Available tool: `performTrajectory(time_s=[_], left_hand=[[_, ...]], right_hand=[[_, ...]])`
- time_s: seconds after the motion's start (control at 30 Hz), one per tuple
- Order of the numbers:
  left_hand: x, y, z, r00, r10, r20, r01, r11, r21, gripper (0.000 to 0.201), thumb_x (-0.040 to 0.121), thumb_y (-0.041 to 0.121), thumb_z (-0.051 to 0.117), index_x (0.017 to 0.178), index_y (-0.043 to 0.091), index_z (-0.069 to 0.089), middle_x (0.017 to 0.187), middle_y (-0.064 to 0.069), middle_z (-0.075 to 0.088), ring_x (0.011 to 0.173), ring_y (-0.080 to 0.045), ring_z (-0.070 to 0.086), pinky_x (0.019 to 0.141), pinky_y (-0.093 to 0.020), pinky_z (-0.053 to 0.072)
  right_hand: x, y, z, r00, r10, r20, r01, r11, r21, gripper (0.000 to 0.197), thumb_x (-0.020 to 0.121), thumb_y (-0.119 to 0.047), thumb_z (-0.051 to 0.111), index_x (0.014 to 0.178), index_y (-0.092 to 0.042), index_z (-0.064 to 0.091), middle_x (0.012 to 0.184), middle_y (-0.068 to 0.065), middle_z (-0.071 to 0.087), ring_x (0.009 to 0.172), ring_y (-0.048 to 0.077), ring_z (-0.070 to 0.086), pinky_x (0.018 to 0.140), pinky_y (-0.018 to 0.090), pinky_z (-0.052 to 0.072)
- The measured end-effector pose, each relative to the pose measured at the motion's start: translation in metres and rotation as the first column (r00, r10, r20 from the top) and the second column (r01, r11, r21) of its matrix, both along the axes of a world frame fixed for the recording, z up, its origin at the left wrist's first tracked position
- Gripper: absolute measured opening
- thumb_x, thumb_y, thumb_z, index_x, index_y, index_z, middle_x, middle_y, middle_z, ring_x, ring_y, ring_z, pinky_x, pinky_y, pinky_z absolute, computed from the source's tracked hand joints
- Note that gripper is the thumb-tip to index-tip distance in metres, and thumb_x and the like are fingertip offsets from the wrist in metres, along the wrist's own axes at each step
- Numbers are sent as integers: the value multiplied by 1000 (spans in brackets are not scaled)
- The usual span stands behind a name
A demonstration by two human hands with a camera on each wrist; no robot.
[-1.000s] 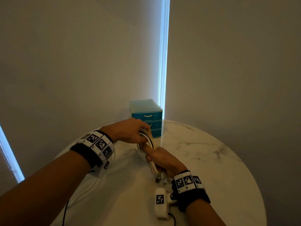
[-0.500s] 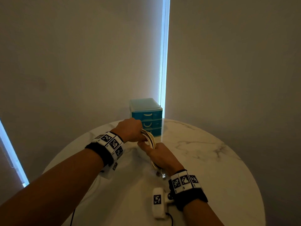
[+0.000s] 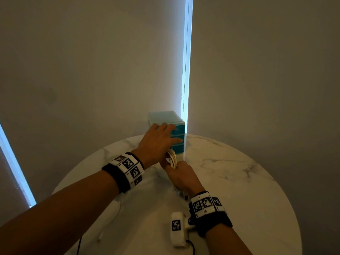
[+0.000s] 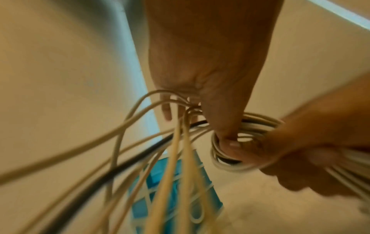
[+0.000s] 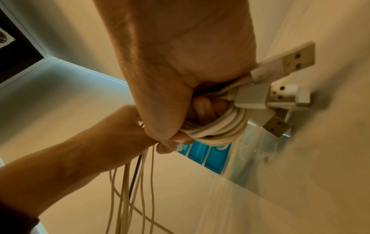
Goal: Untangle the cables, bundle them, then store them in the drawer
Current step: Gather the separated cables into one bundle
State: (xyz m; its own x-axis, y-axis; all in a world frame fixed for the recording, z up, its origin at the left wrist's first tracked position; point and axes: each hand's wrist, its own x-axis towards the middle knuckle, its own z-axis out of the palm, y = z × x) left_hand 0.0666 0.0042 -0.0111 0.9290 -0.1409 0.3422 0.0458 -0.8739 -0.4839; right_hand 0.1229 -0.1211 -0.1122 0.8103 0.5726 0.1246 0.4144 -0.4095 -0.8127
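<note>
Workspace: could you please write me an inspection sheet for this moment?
Surface: round marble table, pale and veined.
Job's things: teal drawer unit at the far edge, drawers look closed; cable coil.
Clutter: nothing seen.
Grips: right hand grips the cable coil; left hand holds loose strands.
Cables: mostly white, one black strand; USB plugs stick out beside the right hand.
Surroundings: plain blinds, bright light gap.

Centre frame, the left hand (image 3: 156,144) reaches forward, fingers spread (thumb tucked underneath, hooking something). Just below it, the right hand (image 3: 182,176) is a tight fist, all 4 fingers curled, both forearms angled inward.
</note>
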Motion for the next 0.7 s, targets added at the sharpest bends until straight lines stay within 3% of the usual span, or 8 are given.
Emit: performTrajectory(time_s=[0.07,0.13,0.23,0.33,0.5,0.57,0.63,0.7], left_hand=[[1,-10,-4,986,-165,-34,169,972,163,58,84,25,88,138,34,67,152,-6,56,140,-31,50,120,-52,37],[3,-12,-9,967,-214,-136,235,958,162,47,88,21,85,132,31,70,141,0,65,133,-27,56,118,-47,40],[1,-2,-6,960,-223,-170,173,948,-266,36,96,19,74,130,33,70,126,6,73,117,-19,65,104,-40,53],[3,8,-1,967,-200,-159,67,798,-599,34,92,11,76,122,27,75,117,5,77,106,-15,71,99,-41,58],[6,3,14,948,-173,-266,-68,708,-703,29,91,0,70,115,15,78,110,-3,78,99,-18,70,97,-42,60],[6,1,21,938,-219,-269,-65,650,-757,31,90,-1,72,114,17,79,110,2,79,101,-13,71,91,-30,60],[3,-2,26,941,-257,-221,-34,577,-816,32,90,1,75,110,26,81,107,11,79,102,-4,72,84,-14,56],[-1,-5,32,946,-282,-163,-6,487,-873,38,87,-4,74,107,28,81,105,12,80,101,-4,73,80,-13,57]], right_hand=[[1,-1,3,1000,13,26,-12,1000,-19,60,101,-69,53,102,-13,72,84,3,70,76,17,66,68,32,48],[-1,-3,7,992,33,118,-24,996,-83,41,109,-55,49,97,-18,64,74,-5,59,66,9,56,61,25,40],[-1,-4,10,994,14,111,-7,998,-62,33,109,-50,51,84,-30,57,71,-6,58,68,17,60,63,31,42],[-5,-7,17,992,-18,126,22,999,-32,40,109,-50,52,74,-31,54,69,-6,58,66,13,59,59,27,38],[-11,-7,26,995,46,89,-48,999,19,38,110,-54,49,84,-27,59,74,-3,61,66,12,57,66,27,42],[-14,-9,28,995,85,46,-88,994,70,37,110,-55,47,99,-26,66,79,-4,65,68,11,59,71,30,45],[-19,-14,32,993,119,-17,-115,984,136,43,111,-54,45,95,-25,72,65,-10,69,63,5,61,67,29,45],[-23,-16,37,981,184,-69,-166,964,209,46,114,-48,43,95,-19,73,68,-9,76,52,-1,59,60,19,44]])
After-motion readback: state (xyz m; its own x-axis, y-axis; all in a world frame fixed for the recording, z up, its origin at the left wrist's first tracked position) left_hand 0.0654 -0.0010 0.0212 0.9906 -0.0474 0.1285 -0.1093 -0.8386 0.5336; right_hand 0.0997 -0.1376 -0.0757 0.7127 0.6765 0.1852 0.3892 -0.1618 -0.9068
